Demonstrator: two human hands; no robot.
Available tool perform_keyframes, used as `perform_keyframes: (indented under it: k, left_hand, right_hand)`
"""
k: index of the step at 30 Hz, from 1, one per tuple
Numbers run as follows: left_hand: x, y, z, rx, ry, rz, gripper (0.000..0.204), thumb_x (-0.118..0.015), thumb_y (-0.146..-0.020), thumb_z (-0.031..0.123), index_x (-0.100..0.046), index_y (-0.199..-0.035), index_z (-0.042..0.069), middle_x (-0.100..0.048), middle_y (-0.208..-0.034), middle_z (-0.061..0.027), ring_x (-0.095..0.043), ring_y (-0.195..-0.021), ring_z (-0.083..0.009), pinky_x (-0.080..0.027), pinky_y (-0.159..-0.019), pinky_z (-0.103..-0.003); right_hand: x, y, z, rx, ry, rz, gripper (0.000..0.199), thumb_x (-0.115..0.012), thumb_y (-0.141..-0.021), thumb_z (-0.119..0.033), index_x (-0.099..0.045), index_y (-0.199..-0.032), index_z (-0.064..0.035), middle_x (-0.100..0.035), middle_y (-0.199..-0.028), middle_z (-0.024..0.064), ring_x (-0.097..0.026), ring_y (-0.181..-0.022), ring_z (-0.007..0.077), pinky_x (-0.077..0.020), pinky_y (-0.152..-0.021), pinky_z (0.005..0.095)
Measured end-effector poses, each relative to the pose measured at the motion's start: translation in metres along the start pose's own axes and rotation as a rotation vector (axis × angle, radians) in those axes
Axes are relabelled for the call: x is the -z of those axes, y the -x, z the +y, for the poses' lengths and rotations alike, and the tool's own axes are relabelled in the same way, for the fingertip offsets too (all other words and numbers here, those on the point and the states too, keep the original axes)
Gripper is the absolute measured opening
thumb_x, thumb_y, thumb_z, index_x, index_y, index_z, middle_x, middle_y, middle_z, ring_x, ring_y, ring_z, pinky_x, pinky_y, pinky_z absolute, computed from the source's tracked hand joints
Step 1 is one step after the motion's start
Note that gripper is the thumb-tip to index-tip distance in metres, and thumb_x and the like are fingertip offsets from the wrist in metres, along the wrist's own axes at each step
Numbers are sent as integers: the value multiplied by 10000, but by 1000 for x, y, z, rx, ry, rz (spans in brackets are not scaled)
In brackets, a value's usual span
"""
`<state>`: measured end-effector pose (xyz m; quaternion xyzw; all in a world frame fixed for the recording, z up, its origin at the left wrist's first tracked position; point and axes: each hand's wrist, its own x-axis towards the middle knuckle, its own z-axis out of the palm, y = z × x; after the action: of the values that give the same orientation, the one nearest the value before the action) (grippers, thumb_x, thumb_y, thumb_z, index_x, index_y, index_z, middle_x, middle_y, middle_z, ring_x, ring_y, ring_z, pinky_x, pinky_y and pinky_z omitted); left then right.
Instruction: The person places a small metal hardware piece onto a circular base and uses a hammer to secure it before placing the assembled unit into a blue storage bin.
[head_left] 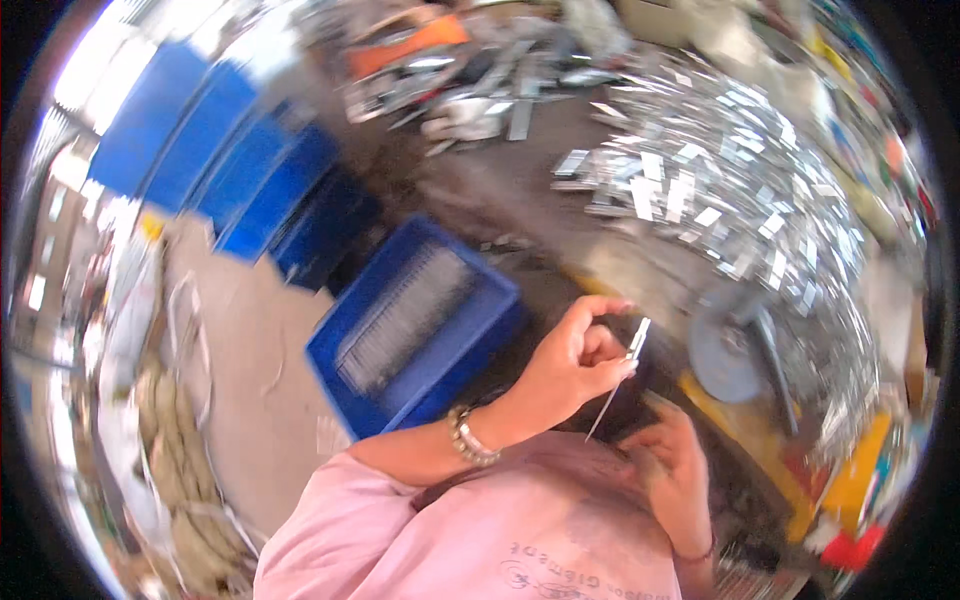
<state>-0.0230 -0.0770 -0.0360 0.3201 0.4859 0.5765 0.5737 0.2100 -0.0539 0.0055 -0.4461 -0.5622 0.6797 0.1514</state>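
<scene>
My left hand (572,362) is raised in front of my chest, thumb and fingertips pinched together. Between them is a small shiny metal piece (638,340), with a thin rod or edge running down from it toward my shirt. Lower and to the right, my right hand (672,465) is close to my body with its fingers bent. Motion blurs those fingers, so I cannot see whether they hold anything. Left of my left hand, a blue bin (335,375) contains a long, tightly packed row of thin metal pieces (405,318).
Several blue bins (215,150) stand at the far left. A large heap of loose metal pieces (735,165) spreads over the right, beside a grey round disc (725,345) and a dark bar (775,370). More metal scraps (490,95) lie at the back. Bulky sacks (175,440) line the left.
</scene>
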Motion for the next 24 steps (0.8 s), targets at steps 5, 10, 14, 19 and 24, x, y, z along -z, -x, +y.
perform_keyframes:
  k: [5, 10, 14, 19, 24]
  left_hand:
    - [75, 44, 14, 5, 15, 204, 616, -741, -1036, 158, -476, -1584, 67, -718, -1012, -23, -605, -817, -67, -482, -707, -220]
    - [52, 44, 6, -57, 150, 153, 671, -748, -1044, 190, -441, -1634, 103, -713, -1041, 0, -579, -782, -55, -468, -686, -198]
    - [18, 24, -6, -154, 258, -57, 683, -738, -1063, 187, -415, -1662, 130, -664, -990, 34, -568, -806, -23, -455, -669, -195]
    - [0, 10, -13, -176, 240, -148, 648, -765, -1040, 130, -466, -1615, 134, -606, -950, 66, -553, -818, -22, -449, -678, -202]
    - [-11, 3, 8, -41, -47, -253, 443, -801, -997, 110, -645, -1412, 104, -643, -1007, 42, -623, -929, -52, -541, -837, -243]
  right_hand:
    - [-18, -18, 3, -30, 29, -93, 499, -608, -1059, 2, -510, -1548, -4, -729, -1067, 99, -697, -824, 128, -587, -758, 269]
    - [-51, -24, -18, 74, -75, -242, 358, -613, -1110, -168, -670, -1430, -18, -736, -1245, 103, -685, -1133, 202, -561, -939, 339]
    - [-47, -17, -12, 67, -207, -251, 331, -625, -1086, -129, -671, -1396, -24, -737, -1070, 78, -677, -923, 164, -539, -787, 299]
    - [-33, 5, -31, 36, -57, 7, 203, -638, -1046, -69, -722, -1220, -7, -714, -915, 76, -636, -778, 180, -500, -706, 312]
    - [23, 12, -19, 462, 719, 162, 273, -606, -999, 10, -767, -1219, -6, -761, -1192, 250, -725, -1099, 348, -543, -1007, 450]
